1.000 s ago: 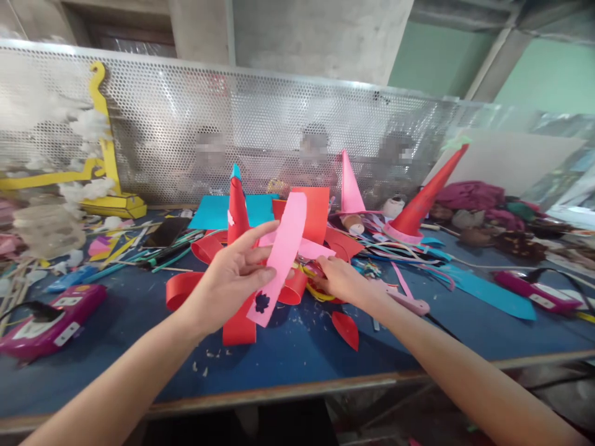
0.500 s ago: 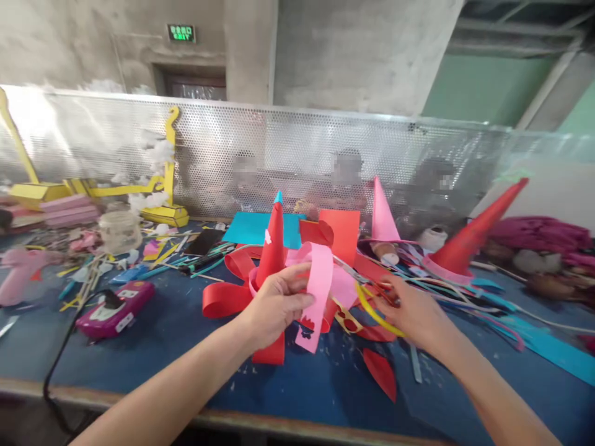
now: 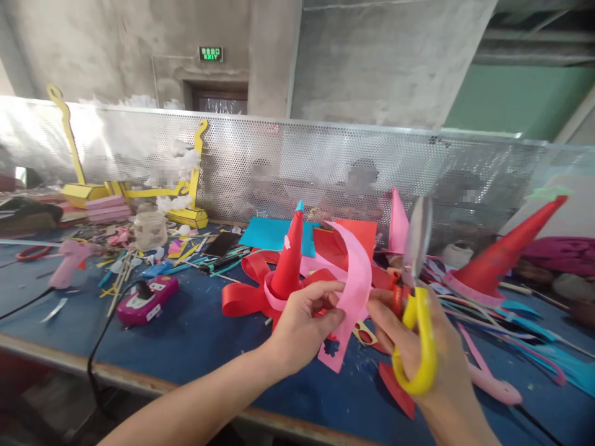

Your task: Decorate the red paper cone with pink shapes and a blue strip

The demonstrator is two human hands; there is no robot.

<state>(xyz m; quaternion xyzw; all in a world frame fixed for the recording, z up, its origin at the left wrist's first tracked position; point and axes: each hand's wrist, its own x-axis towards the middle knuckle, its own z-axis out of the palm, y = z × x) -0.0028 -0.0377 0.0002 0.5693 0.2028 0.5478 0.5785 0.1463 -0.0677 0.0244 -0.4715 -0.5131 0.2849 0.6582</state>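
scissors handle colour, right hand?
Yellow. The scissors in the right hand have a yellow loop handle, blades shut and pointing up; clearest in the head view.

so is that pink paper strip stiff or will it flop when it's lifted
Probably floppy: the pink paper strip arches over and droops past the left hand pinching it. It looks thin and light, held by fingertips alone. Likely easy to crease or tear, and the scissors in the right hand stand close beside it.
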